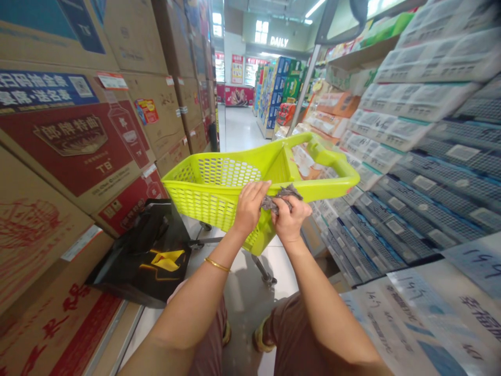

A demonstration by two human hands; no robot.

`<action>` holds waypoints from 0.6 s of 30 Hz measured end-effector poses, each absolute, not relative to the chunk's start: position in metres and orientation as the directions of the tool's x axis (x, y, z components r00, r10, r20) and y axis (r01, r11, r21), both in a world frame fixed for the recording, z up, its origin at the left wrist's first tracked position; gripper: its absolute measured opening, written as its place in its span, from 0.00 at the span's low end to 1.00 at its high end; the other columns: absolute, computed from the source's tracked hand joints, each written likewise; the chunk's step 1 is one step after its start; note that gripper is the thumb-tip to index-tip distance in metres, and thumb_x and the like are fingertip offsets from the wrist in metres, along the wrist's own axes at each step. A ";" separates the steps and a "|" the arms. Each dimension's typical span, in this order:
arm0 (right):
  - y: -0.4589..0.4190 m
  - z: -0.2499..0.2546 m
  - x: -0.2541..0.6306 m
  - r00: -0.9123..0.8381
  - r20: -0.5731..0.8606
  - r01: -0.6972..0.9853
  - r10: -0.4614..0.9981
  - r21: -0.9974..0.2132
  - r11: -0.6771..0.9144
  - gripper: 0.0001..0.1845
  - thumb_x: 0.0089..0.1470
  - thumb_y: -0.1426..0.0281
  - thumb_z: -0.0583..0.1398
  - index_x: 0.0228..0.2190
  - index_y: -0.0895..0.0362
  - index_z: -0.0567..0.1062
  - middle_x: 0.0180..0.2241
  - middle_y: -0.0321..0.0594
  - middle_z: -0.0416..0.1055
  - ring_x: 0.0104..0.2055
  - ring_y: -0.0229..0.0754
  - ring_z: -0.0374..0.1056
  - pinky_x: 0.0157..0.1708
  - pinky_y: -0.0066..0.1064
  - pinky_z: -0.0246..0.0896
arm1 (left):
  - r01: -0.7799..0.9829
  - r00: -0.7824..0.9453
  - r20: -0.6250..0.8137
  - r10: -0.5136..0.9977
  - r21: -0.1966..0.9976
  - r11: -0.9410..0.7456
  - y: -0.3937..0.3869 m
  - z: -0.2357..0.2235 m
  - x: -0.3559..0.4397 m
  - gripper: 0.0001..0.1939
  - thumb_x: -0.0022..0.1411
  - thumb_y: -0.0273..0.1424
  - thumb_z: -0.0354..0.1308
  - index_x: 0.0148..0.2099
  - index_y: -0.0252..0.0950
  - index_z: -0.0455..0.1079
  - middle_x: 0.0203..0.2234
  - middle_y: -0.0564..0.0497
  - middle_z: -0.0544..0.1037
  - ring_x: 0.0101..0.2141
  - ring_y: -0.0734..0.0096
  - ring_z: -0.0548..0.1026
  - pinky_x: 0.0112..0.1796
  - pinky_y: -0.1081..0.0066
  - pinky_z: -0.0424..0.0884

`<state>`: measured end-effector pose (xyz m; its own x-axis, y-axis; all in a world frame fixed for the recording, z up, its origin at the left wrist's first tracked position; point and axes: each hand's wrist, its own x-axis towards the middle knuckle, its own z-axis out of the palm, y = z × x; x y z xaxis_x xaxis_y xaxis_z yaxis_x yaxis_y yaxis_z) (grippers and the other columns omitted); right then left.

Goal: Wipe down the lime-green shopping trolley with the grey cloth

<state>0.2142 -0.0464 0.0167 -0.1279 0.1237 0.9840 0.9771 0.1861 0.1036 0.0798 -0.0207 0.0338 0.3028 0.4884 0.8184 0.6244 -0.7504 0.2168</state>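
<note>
A lime-green plastic shopping cart (pixel 219 180) with perforated sides stands in front of me. My left hand (pixel 250 204) lies along its near side, fingers stretched out flat toward the rim; its thumb is mostly hidden. Bunched in my right hand (pixel 290 214) is a crumpled grey rag (pixel 288 192), pressed against the cart's near side just below the rim. The fingers of that hand are curled round the cloth, close beside my left fingertips. Below the basket, dark wheels (pixel 268 278) rest on the floor.
Stacked cartons (pixel 78 141) wall the left side. A black bag (pixel 156 261) with a yellow design sits against them. Packs in plastic wrap (pixel 415 193) are piled on the right. Behind the basket rises a grey pole (pixel 307 86). The aisle floor (pixel 240 133) runs toward more shelves.
</note>
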 end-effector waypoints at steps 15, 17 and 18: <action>-0.072 -0.022 0.222 -0.258 0.877 0.925 0.405 0.103 0.367 0.09 0.52 0.68 0.57 0.34 0.50 0.77 0.37 0.41 0.68 0.41 0.43 0.56 0.43 0.35 0.48 | 0.708 0.180 0.856 0.484 0.229 -0.668 -0.026 -0.002 0.081 0.20 0.68 0.31 0.41 0.59 0.32 0.58 0.55 0.38 0.66 0.61 0.61 0.58 0.58 0.55 0.58; -0.073 -0.012 0.224 -0.201 0.899 0.944 0.388 0.072 0.322 0.10 0.51 0.68 0.56 0.33 0.49 0.77 0.37 0.41 0.67 0.42 0.43 0.57 0.44 0.36 0.49 | 0.745 0.139 0.852 0.506 0.247 -0.620 -0.034 -0.016 0.080 0.16 0.67 0.32 0.44 0.53 0.32 0.64 0.50 0.37 0.69 0.58 0.58 0.62 0.57 0.53 0.59; -0.074 -0.007 0.225 -0.174 0.914 0.952 0.367 0.061 0.300 0.10 0.51 0.69 0.56 0.33 0.49 0.77 0.38 0.41 0.67 0.42 0.43 0.57 0.44 0.36 0.50 | 0.757 0.157 0.839 0.520 0.236 -0.609 -0.038 -0.023 0.080 0.15 0.67 0.32 0.45 0.51 0.32 0.65 0.48 0.37 0.71 0.56 0.58 0.64 0.56 0.53 0.60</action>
